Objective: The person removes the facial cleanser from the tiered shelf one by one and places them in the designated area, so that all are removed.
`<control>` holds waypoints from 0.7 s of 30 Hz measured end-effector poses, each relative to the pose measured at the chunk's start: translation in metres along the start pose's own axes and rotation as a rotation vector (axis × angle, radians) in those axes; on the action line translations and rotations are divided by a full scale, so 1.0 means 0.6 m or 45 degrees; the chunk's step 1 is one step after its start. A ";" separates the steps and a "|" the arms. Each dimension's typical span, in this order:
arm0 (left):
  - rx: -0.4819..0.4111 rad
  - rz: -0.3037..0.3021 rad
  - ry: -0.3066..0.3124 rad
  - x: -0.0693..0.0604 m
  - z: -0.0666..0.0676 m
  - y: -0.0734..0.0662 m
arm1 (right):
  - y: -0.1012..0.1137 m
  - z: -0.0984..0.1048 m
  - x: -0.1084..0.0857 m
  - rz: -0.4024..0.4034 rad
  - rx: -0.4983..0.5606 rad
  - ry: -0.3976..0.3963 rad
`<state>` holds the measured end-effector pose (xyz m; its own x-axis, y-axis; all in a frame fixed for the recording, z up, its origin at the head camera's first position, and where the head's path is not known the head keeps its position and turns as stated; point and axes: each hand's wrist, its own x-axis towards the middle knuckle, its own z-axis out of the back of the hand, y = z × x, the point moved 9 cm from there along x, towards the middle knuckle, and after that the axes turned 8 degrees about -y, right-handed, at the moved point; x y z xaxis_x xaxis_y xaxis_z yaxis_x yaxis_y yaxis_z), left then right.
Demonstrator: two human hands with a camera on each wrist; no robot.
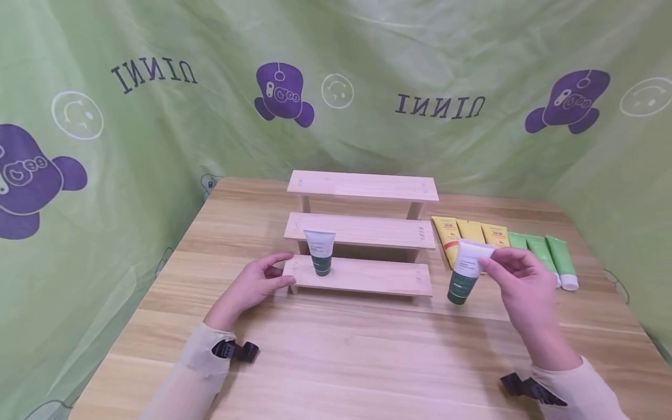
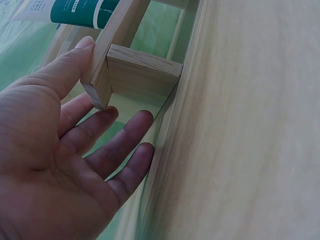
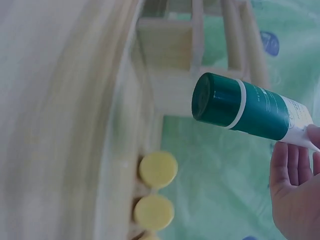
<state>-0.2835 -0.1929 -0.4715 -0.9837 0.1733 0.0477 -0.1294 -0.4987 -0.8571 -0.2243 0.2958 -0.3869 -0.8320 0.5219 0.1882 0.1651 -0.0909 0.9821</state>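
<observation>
A three-tier wooden display stand (image 1: 378,279) stands on the table. My left hand (image 1: 255,286) holds the left end of its lowest step, thumb and fingers at the board's edges; in the left wrist view the other fingers (image 2: 127,132) are spread beside the support. One white and dark green cosmetic tube (image 1: 320,252) stands cap down on that step, near its left end. To the right of the stand, my right hand (image 1: 527,286) pinches a matching tube (image 1: 466,271) by its white flat end. This tube's green cap points down, slightly tilted, above the table.
Yellow tubes (image 1: 445,230) and green tubes (image 1: 562,262) lie in a row at the table's right side, partly behind the right hand. The wooden table (image 1: 336,361) reaches back to a green printed curtain (image 1: 367,140). Each wrist wears a black strap device.
</observation>
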 end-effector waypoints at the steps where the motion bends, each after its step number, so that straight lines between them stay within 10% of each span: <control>1: -0.001 0.001 0.000 0.000 0.000 0.000 | -0.006 0.005 0.004 -0.025 0.026 0.004; 21: 0.029 0.004 -0.015 -0.003 0.001 -0.004 | -0.100 -0.007 0.035 -0.277 -0.561 0.398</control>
<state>-0.2816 -0.1924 -0.4691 -0.9855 0.1617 0.0511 -0.1288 -0.5183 -0.8454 -0.2538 0.3084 -0.4420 -0.9500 0.2989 -0.0902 -0.2075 -0.3886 0.8977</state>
